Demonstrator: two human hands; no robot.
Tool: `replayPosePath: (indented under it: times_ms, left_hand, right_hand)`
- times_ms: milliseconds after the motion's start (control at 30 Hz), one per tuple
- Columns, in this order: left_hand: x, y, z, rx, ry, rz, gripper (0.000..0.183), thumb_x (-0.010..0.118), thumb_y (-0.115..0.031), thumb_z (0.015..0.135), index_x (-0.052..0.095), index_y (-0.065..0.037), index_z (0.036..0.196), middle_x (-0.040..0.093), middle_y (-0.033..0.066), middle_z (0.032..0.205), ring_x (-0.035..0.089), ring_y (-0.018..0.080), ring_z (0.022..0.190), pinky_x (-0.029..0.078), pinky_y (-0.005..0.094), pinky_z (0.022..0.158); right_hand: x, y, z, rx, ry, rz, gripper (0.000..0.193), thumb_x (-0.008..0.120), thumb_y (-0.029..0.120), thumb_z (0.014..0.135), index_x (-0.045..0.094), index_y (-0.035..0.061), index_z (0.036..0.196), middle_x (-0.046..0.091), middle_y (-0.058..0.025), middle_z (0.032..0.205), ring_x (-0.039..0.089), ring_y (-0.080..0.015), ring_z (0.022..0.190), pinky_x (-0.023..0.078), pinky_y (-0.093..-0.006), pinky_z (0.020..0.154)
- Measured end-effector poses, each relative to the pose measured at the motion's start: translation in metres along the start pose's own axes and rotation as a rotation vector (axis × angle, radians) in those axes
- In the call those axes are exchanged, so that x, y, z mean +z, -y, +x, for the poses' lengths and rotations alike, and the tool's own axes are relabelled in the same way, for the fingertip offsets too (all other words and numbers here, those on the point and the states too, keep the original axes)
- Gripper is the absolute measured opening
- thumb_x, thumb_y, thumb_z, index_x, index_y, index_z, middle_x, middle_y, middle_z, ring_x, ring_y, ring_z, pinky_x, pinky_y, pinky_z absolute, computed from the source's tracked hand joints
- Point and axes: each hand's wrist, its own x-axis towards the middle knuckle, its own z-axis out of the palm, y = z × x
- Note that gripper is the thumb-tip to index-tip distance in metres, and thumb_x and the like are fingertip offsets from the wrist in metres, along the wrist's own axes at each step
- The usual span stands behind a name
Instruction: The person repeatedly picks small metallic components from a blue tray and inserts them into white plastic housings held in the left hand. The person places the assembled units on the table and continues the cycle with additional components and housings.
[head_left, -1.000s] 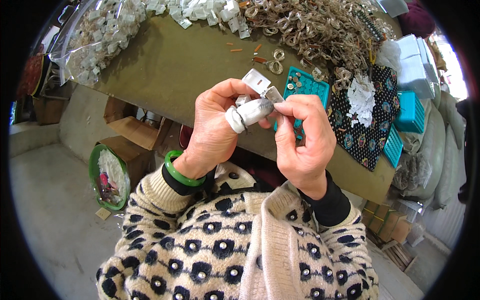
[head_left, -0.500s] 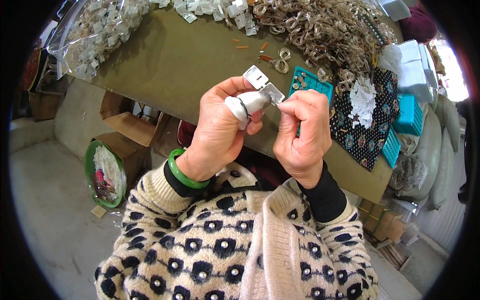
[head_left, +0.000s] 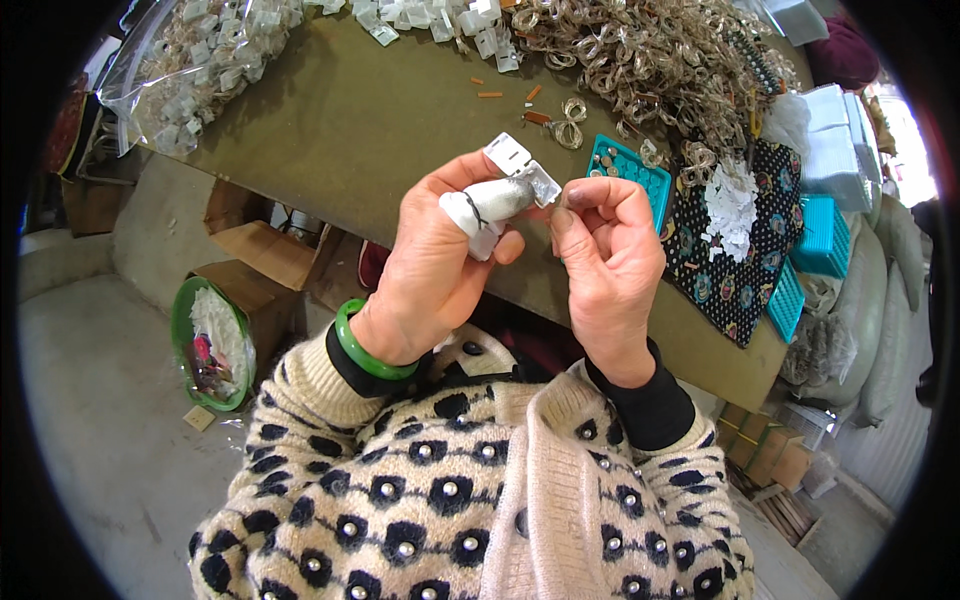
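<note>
Between its thumb and fingers, my left hand [head_left: 415, 250] grips a small white hinged plastic case [head_left: 541, 187], its lid [head_left: 507, 153] folded back. A white cover [head_left: 490, 205], tied with a dark band, wraps the left thumb. Close by on the right, my right hand [head_left: 612, 265] is closed in a pinch, a short gap from the case. Whatever its fingertips hold, if anything, is too small to make out. Just beyond the right hand, a teal tray [head_left: 655, 184] holds small round silvery pieces.
Coiled thin wires [head_left: 640, 60] are heaped at the far right, beside loose white cases [head_left: 440, 18]. A clear bag [head_left: 205, 75] of similar pieces lies far left. White scraps [head_left: 732, 215] rest on a patterned black cloth [head_left: 715, 290]. A green basket [head_left: 178, 330] stands on the floor.
My right fingertips have drawn slightly away from the case, to the right. The left hand has tilted the case a little and still holds it.
</note>
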Motion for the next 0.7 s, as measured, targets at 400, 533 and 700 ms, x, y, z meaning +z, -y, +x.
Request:
replayPosePath:
  times_ms: [400, 533, 700]
  left_hand:
    - [0.015, 0.006, -0.005, 0.185, 0.029, 0.165, 0.024, 0.061, 0.001, 0.092, 0.057, 0.006, 0.116, 0.068, 0.0134, 0.098, 0.070, 0.0197, 0.079, 0.062, 0.0319, 0.072]
    - [0.016, 0.013, -0.013, 0.270, 0.031, 0.421, 0.019, 0.062, 0.003, 0.091, 0.061, 0.005, 0.110, 0.068, 0.0121, 0.101, 0.070, 0.0180, 0.082, 0.059, 0.0271, 0.074]
    - [0.012, 0.024, -0.011, 0.690, 0.066, 1.020, 0.020, 0.073, 0.002, 0.081, 0.069, -0.002, 0.101, 0.051, -0.0019, 0.075, 0.044, 0.0050, 0.066, 0.037, 0.0216, 0.058]
  right_hand:
    - [-0.006, 0.019, 0.001, 0.220, 0.066, 0.325, 0.025, 0.056, 0.009, 0.090, 0.054, -0.0018, 0.113, 0.061, -0.0065, 0.103, 0.059, -0.0122, 0.092, 0.047, -0.0275, 0.086]
    - [-0.006, 0.017, 0.000, 0.266, 0.017, 0.268, 0.021, 0.053, 0.003, 0.088, 0.055, -0.0013, 0.109, 0.061, -0.0057, 0.099, 0.058, -0.0107, 0.089, 0.047, -0.0242, 0.080]
    - [-0.006, 0.011, -0.002, 0.293, -0.026, 0.266, 0.028, 0.043, -0.009, 0.079, 0.052, 0.0000, 0.104, 0.059, -0.0045, 0.094, 0.053, -0.0063, 0.080, 0.046, -0.0218, 0.073]
